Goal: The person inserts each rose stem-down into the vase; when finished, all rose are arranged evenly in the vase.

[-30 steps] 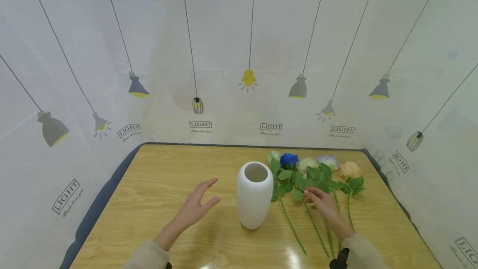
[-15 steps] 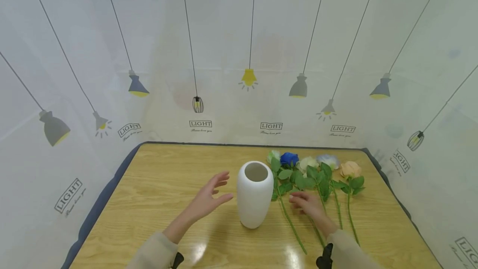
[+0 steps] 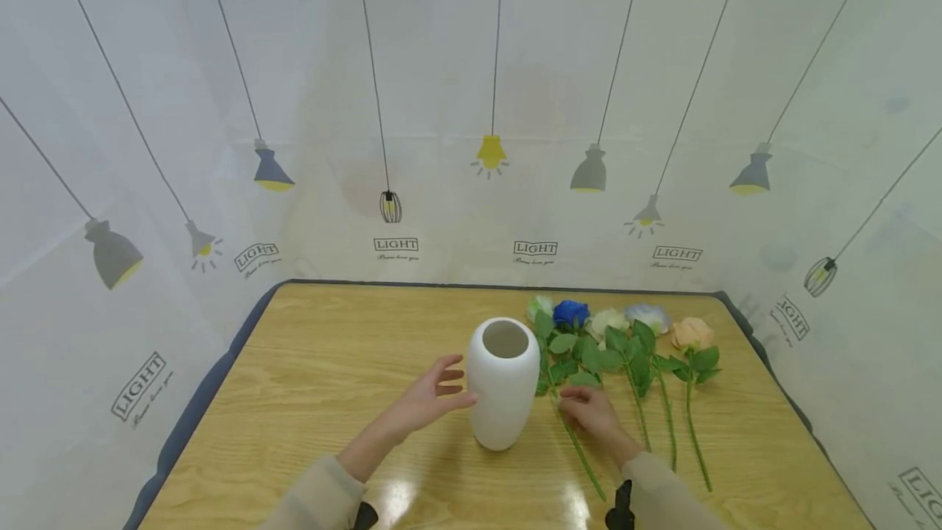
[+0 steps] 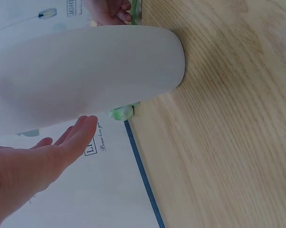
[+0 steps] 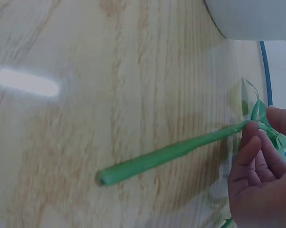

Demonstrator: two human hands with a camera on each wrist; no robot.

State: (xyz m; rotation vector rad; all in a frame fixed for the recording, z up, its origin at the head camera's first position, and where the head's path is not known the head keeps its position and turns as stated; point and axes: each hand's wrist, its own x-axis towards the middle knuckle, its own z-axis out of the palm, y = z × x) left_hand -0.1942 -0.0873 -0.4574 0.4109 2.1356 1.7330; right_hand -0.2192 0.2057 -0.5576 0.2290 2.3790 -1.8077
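Observation:
A tall white vase stands upright on the wooden table. My left hand is at its left side, thumb and fingers spread, fingertips right at the vase wall. In the left wrist view the same hand curves alongside the vase. My right hand is low over the table, right of the vase, at the leftmost flower's green stem. In the right wrist view the stem passes by the bent fingers and thumb of this hand, which stand a little apart.
Several artificial flowers lie right of the vase, among them a blue rose, a cream one, a pale lilac one and a peach rose. Their leaves overlap. A printed backdrop rises behind the table.
My left hand has moved right, up to the vase. My right hand has moved left and nearer, from the middle stems to the leftmost one. Vase and flowers look unmoved.

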